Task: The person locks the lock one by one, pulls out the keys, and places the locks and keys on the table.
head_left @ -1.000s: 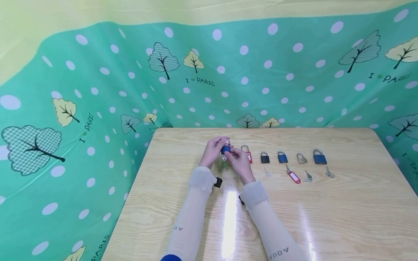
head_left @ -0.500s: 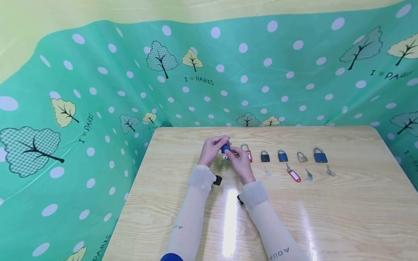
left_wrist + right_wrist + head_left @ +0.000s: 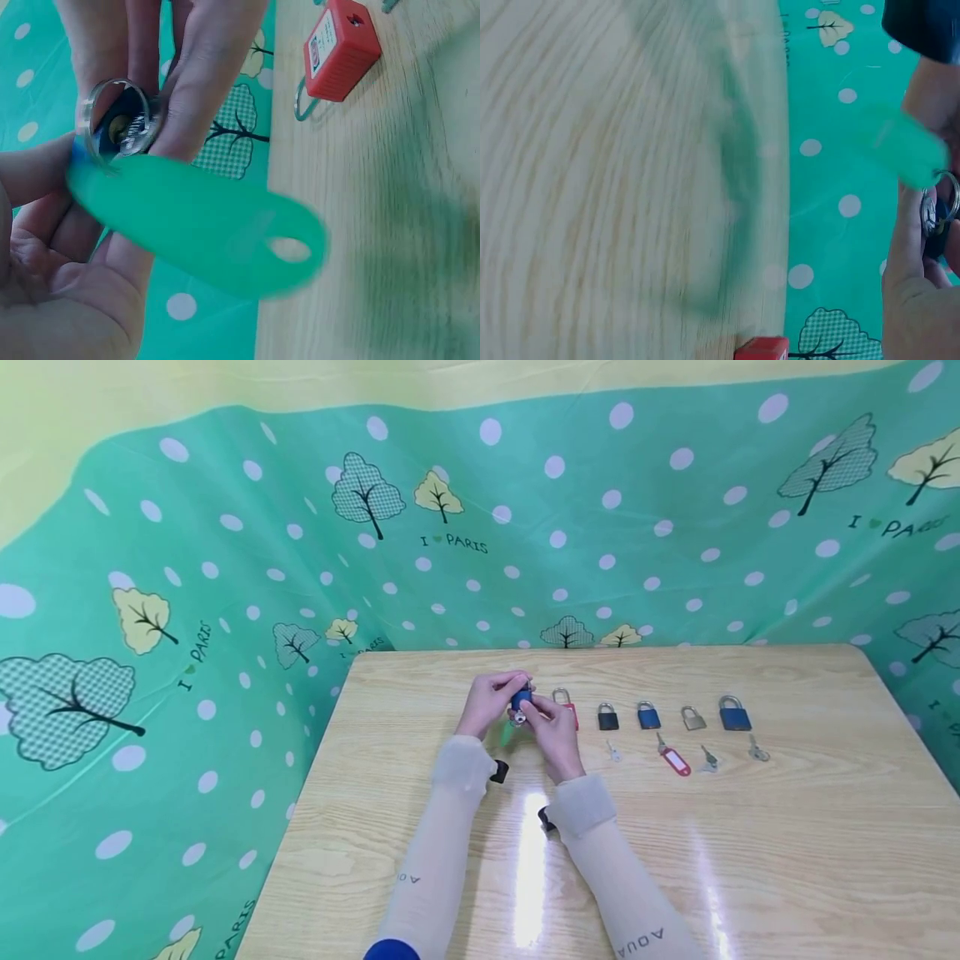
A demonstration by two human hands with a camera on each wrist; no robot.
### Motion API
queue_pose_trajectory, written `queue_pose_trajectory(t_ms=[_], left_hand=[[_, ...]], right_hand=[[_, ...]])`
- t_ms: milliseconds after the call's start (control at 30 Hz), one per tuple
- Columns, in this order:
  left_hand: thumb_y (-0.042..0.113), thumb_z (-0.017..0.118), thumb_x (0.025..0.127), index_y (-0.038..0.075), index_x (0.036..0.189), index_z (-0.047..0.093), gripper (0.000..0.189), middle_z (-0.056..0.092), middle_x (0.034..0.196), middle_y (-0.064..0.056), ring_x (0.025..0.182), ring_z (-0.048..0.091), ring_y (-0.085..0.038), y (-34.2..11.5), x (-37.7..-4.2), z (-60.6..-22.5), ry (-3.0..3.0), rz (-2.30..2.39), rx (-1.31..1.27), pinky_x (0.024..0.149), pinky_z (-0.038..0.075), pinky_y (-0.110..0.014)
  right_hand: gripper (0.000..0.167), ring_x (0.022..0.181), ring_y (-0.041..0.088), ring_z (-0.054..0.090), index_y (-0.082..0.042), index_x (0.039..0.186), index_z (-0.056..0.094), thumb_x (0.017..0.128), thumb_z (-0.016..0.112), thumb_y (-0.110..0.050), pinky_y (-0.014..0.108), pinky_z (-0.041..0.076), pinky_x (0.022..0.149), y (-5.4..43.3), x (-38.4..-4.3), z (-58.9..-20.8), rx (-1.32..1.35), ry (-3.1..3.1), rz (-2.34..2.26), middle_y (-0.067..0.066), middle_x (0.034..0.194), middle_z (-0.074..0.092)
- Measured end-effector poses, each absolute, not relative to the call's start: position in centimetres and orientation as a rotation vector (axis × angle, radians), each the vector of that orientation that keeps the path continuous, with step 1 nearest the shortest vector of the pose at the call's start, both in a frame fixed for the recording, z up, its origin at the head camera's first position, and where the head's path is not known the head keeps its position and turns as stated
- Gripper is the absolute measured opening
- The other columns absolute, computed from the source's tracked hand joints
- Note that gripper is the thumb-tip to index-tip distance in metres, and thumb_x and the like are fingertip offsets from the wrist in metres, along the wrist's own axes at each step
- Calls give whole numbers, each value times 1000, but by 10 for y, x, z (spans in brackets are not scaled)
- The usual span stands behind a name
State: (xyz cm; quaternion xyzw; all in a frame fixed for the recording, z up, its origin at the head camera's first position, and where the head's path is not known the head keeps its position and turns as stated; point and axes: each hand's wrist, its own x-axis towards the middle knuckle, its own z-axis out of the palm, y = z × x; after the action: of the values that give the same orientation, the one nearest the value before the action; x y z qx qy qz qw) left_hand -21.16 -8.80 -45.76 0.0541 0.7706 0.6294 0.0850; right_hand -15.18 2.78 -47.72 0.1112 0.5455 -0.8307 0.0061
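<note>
A small blue padlock (image 3: 521, 697) is held up between both hands over the far left part of the table. My left hand (image 3: 480, 706) grips its upper part, covering most of the shackle. From the right, my right hand (image 3: 557, 739) pinches the lower body with thumb and fingers. The left wrist view shows the lock's underside, with a silver key (image 3: 137, 135) at the brass keyhole and a split ring (image 3: 91, 124) on it. From that ring hangs a green plastic key tag (image 3: 195, 225), blurred, below the lock in the head view.
Right of the hands stretches a row: a red padlock (image 3: 575, 717), black padlock (image 3: 608, 721), blue padlock (image 3: 648, 718), brass-coloured padlock (image 3: 693, 720) and larger blue padlock (image 3: 735, 718). Several keys lie before them, one with a red tag (image 3: 677, 762). A patterned curtain (image 3: 465, 593) rises behind the table (image 3: 810, 860).
The blue padlock has turned a little between the fingers, and its shackle shows less. The green tag has swung to the left. Both hands stay in nearly the same place.
</note>
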Motion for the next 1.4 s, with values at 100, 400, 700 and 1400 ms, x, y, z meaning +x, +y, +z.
queue_pose_trajectory(t_ms=[100,400,700,1400], left_hand=[[28,65,92,8,111,72,28,73,93,-6,91,69,-16,-85,-211,-457,2291,1899,155,83,54,-28],[26,63,93,9,110,72,26,73,100,-6,101,65,-13,-85,-210,-458,2244,1961,158,85,52,-26],[24,63,94,7,112,71,26,73,99,-8,93,68,-15,-87,-209,-462,2231,1955,95,79,55,-25],[15,71,87,5,119,66,34,71,94,-18,82,71,-26,-95,-213,-464,2160,2037,65,73,57,-32]], right_hand=[[34,95,25,69,10,124,56,94,59,-6,29,53,86,26,-152,-475,381,1721,-2621,27,120,59],[34,92,25,69,9,122,59,91,63,-6,27,54,82,26,-155,-472,415,1745,-2621,26,116,62],[35,93,21,69,6,121,61,91,65,-11,25,54,82,28,-155,-479,414,1789,-2539,23,116,63],[31,94,38,67,9,112,60,89,68,-12,41,54,86,35,-152,-488,325,1788,-2498,28,101,67]])
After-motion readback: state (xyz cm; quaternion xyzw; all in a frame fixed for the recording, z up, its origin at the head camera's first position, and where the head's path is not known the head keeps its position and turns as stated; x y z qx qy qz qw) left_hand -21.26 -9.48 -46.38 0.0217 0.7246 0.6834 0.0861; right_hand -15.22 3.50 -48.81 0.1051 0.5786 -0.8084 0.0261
